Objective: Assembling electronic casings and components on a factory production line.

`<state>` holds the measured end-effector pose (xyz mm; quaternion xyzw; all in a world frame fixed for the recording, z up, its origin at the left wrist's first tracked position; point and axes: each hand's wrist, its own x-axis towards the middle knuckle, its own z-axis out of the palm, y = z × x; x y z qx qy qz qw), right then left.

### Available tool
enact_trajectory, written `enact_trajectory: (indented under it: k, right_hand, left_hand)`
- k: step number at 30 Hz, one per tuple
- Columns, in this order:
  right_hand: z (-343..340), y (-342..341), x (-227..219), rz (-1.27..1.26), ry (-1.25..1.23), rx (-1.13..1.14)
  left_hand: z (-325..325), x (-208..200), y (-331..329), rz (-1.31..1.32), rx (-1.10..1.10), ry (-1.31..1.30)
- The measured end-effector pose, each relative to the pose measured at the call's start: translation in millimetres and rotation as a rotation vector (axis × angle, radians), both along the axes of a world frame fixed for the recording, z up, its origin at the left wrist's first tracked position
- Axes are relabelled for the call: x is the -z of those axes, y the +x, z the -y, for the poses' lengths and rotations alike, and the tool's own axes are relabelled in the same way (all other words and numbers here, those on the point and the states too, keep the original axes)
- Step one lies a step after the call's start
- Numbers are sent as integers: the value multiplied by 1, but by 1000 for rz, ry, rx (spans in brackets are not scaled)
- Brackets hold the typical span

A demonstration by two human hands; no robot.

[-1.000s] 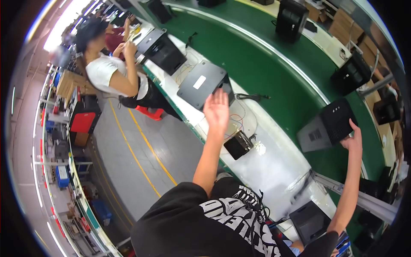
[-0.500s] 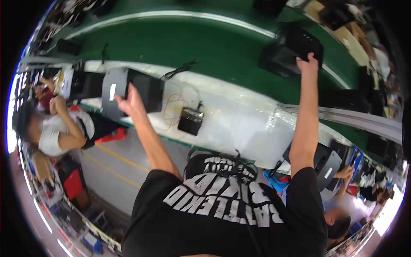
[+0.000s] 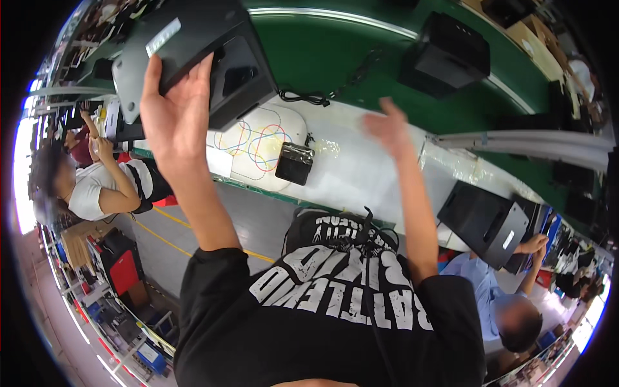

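- A green belt curves behind everything, crossed at right by a metal bar.
- The white bench runs in front; the raised machine hides part of its left end.
- That machine, boxy and dark grey-black, is held up, tilted, with a flat panel, a pale label and a dark recess. The left hand grips it, thumb on the panel, fingers at its edge.
- A black machine sits on the belt.
- Another is at right, beside a co-worker in light blue.
- A blue bin is among the left shelving, contents too small to tell.
- The right hand, blurred, is empty, fingers loosely extended above the bench.
- A small black box lies beside coloured looping lines.
- A black cable lies coiled at the bench's far edge.
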<state>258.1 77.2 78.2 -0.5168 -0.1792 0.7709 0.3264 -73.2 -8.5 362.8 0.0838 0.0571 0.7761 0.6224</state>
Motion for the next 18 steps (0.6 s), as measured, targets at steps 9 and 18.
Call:
enact_trajectory:
  k: [9,18]
  right_hand:
    - [57,12,-17,-880,10,620]
    - [148,151,-132,347,388,773]
  left_hand:
    - [14,-48,88,71,664,32]
    - [-12,149,133,85,348,-612]
